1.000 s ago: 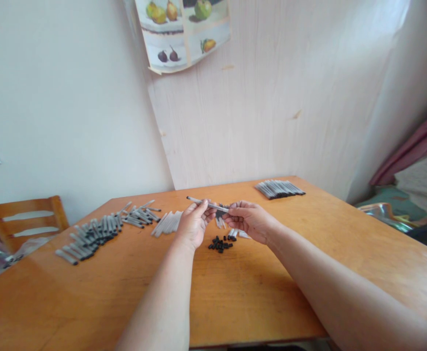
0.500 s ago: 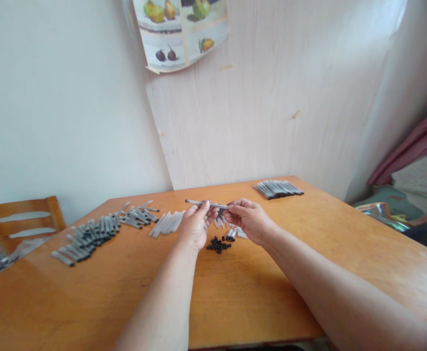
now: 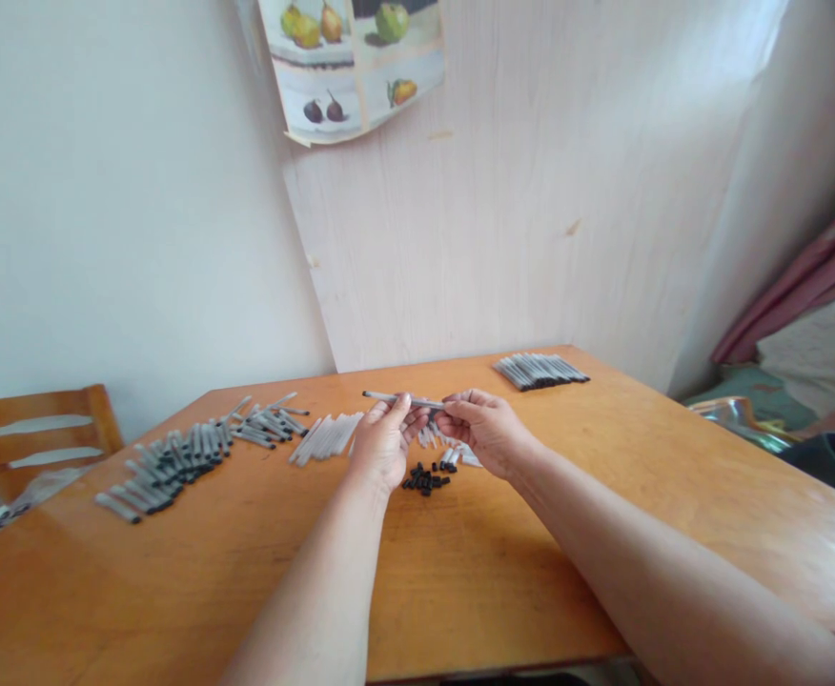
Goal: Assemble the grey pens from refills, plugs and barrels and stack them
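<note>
Above the middle of the wooden table (image 3: 417, 591), both hands pinch one slim pen (image 3: 421, 403) with a whitish barrel and a dark tip at its left end. My left hand (image 3: 381, 443) is closed round the middle of the barrel, thumb on top. The right end sits between the thumb and fingers of my right hand (image 3: 480, 431), which hides that end. Just below the hands lies a small heap of black caps (image 3: 426, 478). White pen parts (image 3: 438, 436) lie partly hidden behind the hands, and a row of pale tubes (image 3: 326, 437) is to their left.
Many pens with black ends (image 3: 174, 462) spread over the table's left side. A neat row of pens (image 3: 540, 370) lies at the back right. A wooden chair (image 3: 42, 429) stands at the left, and a fruit picture (image 3: 356, 67) hangs on the wall behind.
The view shifts very slightly. Both hands keep the pen in almost the same place and pose.
</note>
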Demonstrator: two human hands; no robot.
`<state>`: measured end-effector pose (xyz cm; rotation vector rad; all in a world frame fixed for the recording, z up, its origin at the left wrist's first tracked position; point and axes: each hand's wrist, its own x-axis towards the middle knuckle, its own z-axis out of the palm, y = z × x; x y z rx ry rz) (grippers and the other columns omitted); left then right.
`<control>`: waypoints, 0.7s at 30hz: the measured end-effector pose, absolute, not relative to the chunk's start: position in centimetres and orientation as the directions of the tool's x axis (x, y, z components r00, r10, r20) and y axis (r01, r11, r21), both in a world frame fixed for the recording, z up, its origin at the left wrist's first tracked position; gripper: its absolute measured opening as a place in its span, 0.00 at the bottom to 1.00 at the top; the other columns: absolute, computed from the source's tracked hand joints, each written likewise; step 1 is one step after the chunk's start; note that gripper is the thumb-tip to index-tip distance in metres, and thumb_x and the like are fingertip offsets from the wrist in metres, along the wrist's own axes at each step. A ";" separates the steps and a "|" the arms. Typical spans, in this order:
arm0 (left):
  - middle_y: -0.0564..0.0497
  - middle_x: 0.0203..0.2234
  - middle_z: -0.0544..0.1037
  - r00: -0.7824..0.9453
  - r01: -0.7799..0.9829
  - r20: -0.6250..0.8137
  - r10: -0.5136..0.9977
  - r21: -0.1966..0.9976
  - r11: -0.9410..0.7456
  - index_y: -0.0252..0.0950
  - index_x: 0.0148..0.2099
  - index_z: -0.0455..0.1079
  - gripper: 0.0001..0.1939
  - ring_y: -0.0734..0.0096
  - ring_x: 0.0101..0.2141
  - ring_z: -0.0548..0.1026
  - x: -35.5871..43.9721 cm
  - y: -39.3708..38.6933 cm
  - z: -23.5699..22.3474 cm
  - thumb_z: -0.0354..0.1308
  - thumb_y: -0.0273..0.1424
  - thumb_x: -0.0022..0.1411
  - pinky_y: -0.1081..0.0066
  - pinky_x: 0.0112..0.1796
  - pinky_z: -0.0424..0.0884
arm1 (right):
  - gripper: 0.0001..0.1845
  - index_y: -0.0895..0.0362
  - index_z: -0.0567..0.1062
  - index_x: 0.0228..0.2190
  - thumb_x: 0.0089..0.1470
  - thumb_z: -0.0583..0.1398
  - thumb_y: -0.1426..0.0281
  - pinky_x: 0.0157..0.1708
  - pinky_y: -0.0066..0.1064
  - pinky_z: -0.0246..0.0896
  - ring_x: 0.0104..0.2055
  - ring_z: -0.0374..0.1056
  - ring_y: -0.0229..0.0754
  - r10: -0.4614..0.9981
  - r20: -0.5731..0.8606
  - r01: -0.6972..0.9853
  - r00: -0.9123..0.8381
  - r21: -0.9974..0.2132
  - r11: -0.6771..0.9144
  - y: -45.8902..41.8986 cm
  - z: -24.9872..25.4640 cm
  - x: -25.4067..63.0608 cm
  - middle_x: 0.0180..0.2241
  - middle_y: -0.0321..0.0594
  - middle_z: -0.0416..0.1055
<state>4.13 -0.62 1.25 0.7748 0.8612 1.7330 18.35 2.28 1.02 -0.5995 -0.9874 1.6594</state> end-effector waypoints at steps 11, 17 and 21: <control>0.50 0.29 0.77 -0.317 -0.502 0.111 0.942 0.823 -0.265 0.33 0.37 0.68 0.09 0.75 0.31 0.77 3.6 -0.4 1.2 0.64 0.29 0.55 0.73 0.37 0.73 | 0.09 0.60 0.72 0.34 0.51 0.61 0.67 0.21 0.25 0.64 0.22 0.69 0.36 0.934 0.030 -0.376 -0.356 -0.919 -0.114 2.8 1.3 19.2 0.25 0.44 0.75; 0.48 0.31 0.78 -0.315 -0.455 0.125 0.941 0.850 -0.265 0.33 0.37 0.67 0.11 0.75 0.31 0.77 3.2 -0.4 1.0 0.64 0.32 0.54 0.74 0.35 0.72 | 0.09 0.59 0.71 0.27 0.47 0.61 0.66 0.16 0.23 0.54 0.19 0.62 0.33 0.986 0.080 -0.236 -0.147 -0.971 0.043 4.3 0.3 19.8 0.23 0.40 0.72; 0.48 0.35 0.78 -0.353 -0.246 0.181 0.918 0.929 -0.277 0.34 0.40 0.68 0.14 0.74 0.30 0.76 3.3 -0.3 0.5 0.63 0.36 0.54 0.75 0.29 0.69 | 0.10 0.58 0.69 0.24 0.46 0.61 0.64 0.16 0.23 0.51 0.19 0.60 0.32 0.977 0.175 -0.162 -0.118 -0.974 0.155 4.1 0.5 19.7 0.22 0.36 0.70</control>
